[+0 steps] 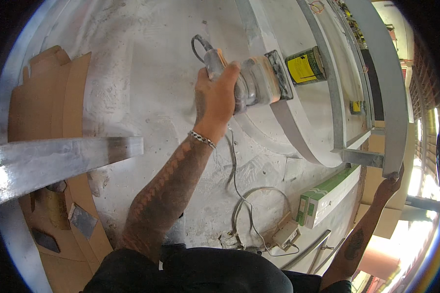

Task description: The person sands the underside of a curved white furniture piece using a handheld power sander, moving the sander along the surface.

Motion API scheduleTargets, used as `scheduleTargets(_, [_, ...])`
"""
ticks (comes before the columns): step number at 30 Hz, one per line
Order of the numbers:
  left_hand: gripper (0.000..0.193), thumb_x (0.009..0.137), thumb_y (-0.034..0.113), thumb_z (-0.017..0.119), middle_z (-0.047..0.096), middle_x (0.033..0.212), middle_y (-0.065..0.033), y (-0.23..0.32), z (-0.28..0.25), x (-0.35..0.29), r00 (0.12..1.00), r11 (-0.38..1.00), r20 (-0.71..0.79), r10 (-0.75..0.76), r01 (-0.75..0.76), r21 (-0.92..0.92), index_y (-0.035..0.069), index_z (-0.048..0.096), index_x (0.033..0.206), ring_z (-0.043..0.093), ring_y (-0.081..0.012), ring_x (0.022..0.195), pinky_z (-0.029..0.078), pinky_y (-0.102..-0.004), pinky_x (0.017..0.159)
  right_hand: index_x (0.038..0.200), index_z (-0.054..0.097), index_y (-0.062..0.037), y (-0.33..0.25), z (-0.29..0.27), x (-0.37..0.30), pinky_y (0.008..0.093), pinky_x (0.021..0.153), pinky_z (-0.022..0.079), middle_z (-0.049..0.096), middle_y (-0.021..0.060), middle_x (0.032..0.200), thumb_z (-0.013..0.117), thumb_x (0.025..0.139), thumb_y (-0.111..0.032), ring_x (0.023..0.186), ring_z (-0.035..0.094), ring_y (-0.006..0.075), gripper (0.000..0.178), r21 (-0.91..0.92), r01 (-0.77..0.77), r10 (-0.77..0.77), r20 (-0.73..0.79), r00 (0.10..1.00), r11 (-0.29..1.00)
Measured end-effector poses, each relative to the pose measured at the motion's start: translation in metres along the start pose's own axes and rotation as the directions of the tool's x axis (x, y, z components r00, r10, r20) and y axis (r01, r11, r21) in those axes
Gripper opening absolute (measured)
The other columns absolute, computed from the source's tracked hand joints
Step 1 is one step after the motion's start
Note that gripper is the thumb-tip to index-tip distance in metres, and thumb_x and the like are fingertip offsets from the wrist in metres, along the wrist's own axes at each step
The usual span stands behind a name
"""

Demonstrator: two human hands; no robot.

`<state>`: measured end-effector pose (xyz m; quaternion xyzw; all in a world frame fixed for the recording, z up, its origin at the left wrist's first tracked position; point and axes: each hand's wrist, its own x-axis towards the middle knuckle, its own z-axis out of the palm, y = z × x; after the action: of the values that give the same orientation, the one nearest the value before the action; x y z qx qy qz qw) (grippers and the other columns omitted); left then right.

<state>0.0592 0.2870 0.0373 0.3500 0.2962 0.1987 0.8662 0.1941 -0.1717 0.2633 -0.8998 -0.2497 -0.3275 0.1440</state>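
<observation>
My left hand [216, 95], with a bracelet at its wrist, is closed around the body of a dusty electric sander [252, 85]. The black pad of the sander rests against the pale side of a grey metal frame [303, 132]. From the sander's rear end a dark cord curls away. At the right, my right hand [392, 181] is wrapped round the lower end of the frame's outer curved bar. Its fingers are partly hidden behind the bar.
A tin with a yellow label [302, 68] stands beyond the sanded bar, with a smaller tin [357, 107] farther right. A cable [233, 171] runs to a power strip [286, 233] near a green-and-white box [327, 196]. Cardboard [49, 105] and a metal beam [68, 163] lie left.
</observation>
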Motion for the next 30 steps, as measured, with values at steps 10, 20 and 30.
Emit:
scheduleTargets(10, [0.045, 0.089, 0.028, 0.064, 0.059, 0.101, -0.0116, -0.040, 0.012, -0.044, 0.981, 0.978, -0.043, 0.187, -0.190, -0.089, -0.005, 0.047, 0.115, 0.058, -0.0159, 0.089, 0.050, -0.0305, 0.076, 0.137, 0.046, 0.0011, -0.012, 0.001, 0.003, 0.0427, 0.101, 0.038, 0.054, 0.0174, 0.124, 0.032, 0.090, -0.074, 0.116, 0.050, 0.0284, 0.089, -0.024, -0.028, 0.028, 0.011, 1.000, 0.999])
scheduleTargets(20, [0.046, 0.089, 0.023, 0.062, 0.059, 0.102, -0.0105, -0.051, 0.014, -0.057, 0.988, 0.989, -0.043, 0.151, -0.151, -0.005, -0.003, 0.044, 0.122, 0.057, -0.0152, 0.091, 0.049, -0.0312, 0.080, 0.136, 0.047, 0.0006, 0.011, -0.003, 0.004, 0.0415, 0.101, 0.038, 0.054, 0.0143, 0.126, 0.038, 0.090, -0.072, 0.118, 0.049, 0.0265, 0.086, 0.072, -0.065, 0.063, 0.023, 0.998, 0.995])
scheduleTargets(30, [0.048, 0.083, 0.032, 0.068, 0.055, 0.095, -0.0074, 0.000, 0.000, 0.003, 1.000, 0.994, -0.025, -0.002, 0.000, -0.114, 0.000, 0.048, 0.113, 0.057, -0.0160, 0.082, 0.051, -0.0331, 0.072, 0.137, 0.046, 0.0004, -0.001, 0.004, 0.001, 0.0416, 0.100, 0.039, 0.053, 0.0164, 0.127, 0.039, 0.091, -0.069, 0.118, 0.050, 0.0271, 0.084, 0.074, 0.025, -0.024, -0.002, 1.000, 0.997])
